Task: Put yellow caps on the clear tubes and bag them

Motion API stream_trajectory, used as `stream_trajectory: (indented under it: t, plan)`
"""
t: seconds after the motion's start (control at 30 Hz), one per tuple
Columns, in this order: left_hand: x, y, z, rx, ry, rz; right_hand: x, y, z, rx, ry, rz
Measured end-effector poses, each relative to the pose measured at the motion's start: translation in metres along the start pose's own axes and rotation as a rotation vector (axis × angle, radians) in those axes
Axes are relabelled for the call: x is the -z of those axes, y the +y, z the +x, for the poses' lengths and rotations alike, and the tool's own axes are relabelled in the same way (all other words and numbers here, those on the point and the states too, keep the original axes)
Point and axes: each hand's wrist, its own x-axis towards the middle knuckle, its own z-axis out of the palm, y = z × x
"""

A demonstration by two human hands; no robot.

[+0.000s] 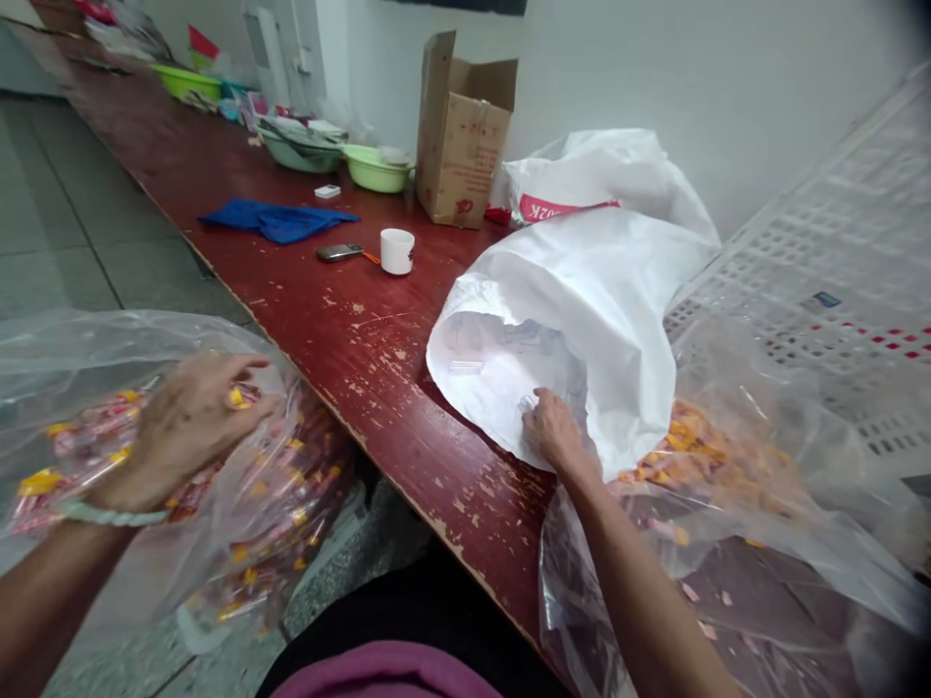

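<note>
At the left, my left hand [193, 417], with a pale bracelet at the wrist, is above a clear plastic bag [145, 334] of small red-and-yellow wrapped pieces [94, 431]. Its thumb and fingers curve around one wrapped piece [243, 395]. My right hand [554, 427] reaches into the mouth of a large white sack [611, 291] lying on the red table [378, 388]. Its fingers are closed on a small clear plastic item [528, 405]. Another clear piece [465, 367] lies inside the sack's opening.
Right of the sack are a clear bag with orange pieces [698, 446] and a white perforated crate [836, 262]. A white cup [397, 252], phone [339, 252], blue cloth [280, 220], cardboard box [469, 155] and green basin [374, 173] stand or lie farther back.
</note>
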Motion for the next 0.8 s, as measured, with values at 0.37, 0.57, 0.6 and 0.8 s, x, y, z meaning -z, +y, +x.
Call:
stream_trajectory:
  t: [0.37,0.57,0.6,0.8]
  plan:
    - [-0.143,0.206,0.065,-0.111,-0.382,0.001,-0.019,0.006,0.016,0.019,0.136,0.532]
    - [-0.172,0.204,0.082,-0.132,-0.373,0.087,-0.014,0.025,0.009,0.144,0.058,0.654]
    - [-0.172,0.201,0.081,-0.144,-0.373,0.095,-0.009,0.030,0.009,0.143,0.082,0.631]
    - [-0.163,0.188,0.100,-0.223,-0.283,0.046,0.033,0.054,0.019,-0.118,0.247,0.410]
